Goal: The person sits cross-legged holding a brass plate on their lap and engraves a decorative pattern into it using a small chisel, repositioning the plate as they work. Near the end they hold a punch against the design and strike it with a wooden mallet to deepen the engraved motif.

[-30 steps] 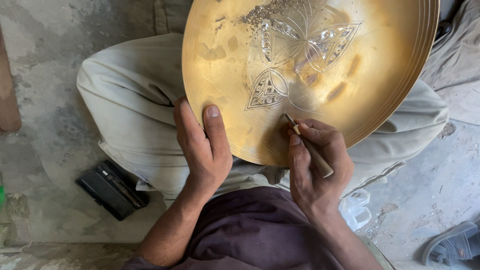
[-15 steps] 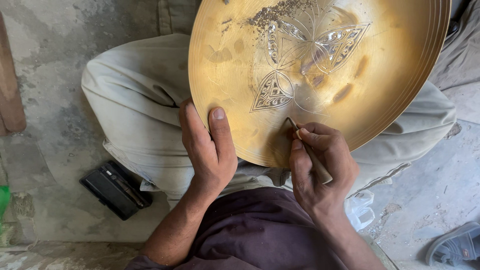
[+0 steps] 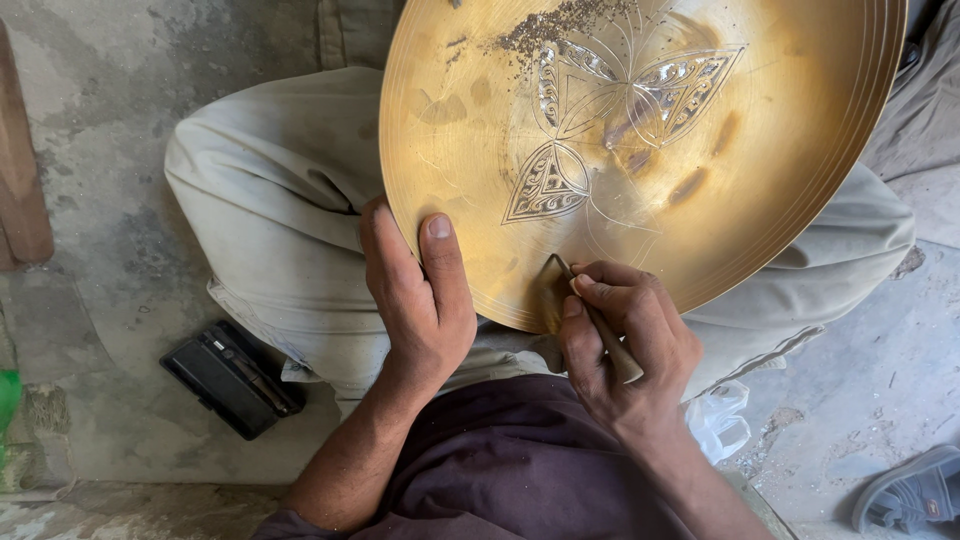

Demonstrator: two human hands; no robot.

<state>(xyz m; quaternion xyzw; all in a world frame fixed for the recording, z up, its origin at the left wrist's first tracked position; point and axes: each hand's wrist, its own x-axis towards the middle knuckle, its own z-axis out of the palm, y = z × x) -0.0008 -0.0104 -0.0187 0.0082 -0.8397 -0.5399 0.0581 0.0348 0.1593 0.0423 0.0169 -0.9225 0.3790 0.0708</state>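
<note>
A large round brass plate [image 3: 780, 120] rests on my crossed legs, its face engraved with leaf-shaped petals around the centre and dusted with dark filings at the top. My left hand [image 3: 415, 300] grips the plate's near rim, thumb lying on the face and fingers behind it. My right hand [image 3: 625, 350] is closed around a slim engraving tool [image 3: 600, 325] with a wooden handle; its tip touches the plate near the lower rim, just below the engraved petal.
A black rectangular case [image 3: 232, 378] lies on the concrete floor by my left knee. A brown wooden piece [image 3: 20, 190] stands at the left edge. A grey sandal [image 3: 912, 492] sits at the bottom right, with white plastic [image 3: 722, 420] near it.
The view has shifted so the plate sits slightly lower and more to the right. Both hands keep their grips; the tool tip stays near the lower rim.
</note>
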